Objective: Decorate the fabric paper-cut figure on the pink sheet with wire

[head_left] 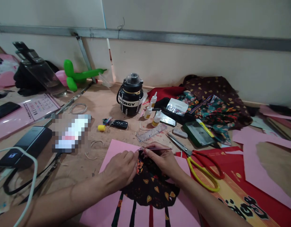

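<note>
My left hand [122, 168] is closed, with its fingertips pinched at the top edge of a dark brown cloth piece [150, 190] printed with orange leaf shapes. In my right hand [162, 160] is a slim, dark reddish rod-like tool [161, 148], gripped like a pen; its tip meets the left fingertips. I cannot make out the tip itself. Beneath the cloth lies a sheet of pink paper [113, 148]. Several narrow fabric strips, including a red strip [151, 217], run down the paper from the cloth's lower edge.
Scissors [195, 162] with red and yellow handles lie right of my right hand, by a clear ruler [152, 133] and small glue bottles [156, 119]. A black jug [130, 97] stands behind. Patterned cloth [211, 101] is heaped back right; a phone [72, 134] lies left.
</note>
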The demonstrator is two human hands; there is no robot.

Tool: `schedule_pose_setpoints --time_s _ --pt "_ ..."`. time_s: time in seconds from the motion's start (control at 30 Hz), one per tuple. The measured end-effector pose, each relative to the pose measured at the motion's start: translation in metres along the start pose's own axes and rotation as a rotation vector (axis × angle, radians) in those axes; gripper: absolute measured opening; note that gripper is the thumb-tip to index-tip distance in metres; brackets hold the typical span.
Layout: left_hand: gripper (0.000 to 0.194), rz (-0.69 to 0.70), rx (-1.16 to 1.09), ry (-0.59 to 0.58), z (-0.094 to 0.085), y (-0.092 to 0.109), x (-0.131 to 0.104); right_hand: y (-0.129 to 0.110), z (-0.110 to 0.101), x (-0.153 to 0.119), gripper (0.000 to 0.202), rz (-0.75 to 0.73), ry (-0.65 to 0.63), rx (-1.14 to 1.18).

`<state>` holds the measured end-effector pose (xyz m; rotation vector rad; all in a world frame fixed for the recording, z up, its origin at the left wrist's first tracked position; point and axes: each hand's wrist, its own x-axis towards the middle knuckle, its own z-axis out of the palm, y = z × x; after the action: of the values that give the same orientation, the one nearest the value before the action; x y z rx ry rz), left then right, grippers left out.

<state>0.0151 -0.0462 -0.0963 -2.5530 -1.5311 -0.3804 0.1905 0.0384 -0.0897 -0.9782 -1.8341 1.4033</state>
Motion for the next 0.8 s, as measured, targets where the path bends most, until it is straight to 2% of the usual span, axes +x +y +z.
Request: schedule_pose_setpoints --time_s 0.37,0.7,0.8 --pt "0.038 -0.007 -0.074 -0.048 -0.0021 -0.0049 0.0003 0.0008 -0.0021 -0.0001 0.017 0.024 -0.027 0.021" --pt "0.037 0.066 0.028 -0.109 -0.0027 -0.0025 0.0036 -0.0058 -0.0020 0.0005 0.016 0.030 -0.026 0.037" --pt "0.037 0.071 0.035 -0.106 -0.0013 -0.0022 0.0029 -0.0053 -0.0022 0.0006 0.015 0.069 0.001 0.137"
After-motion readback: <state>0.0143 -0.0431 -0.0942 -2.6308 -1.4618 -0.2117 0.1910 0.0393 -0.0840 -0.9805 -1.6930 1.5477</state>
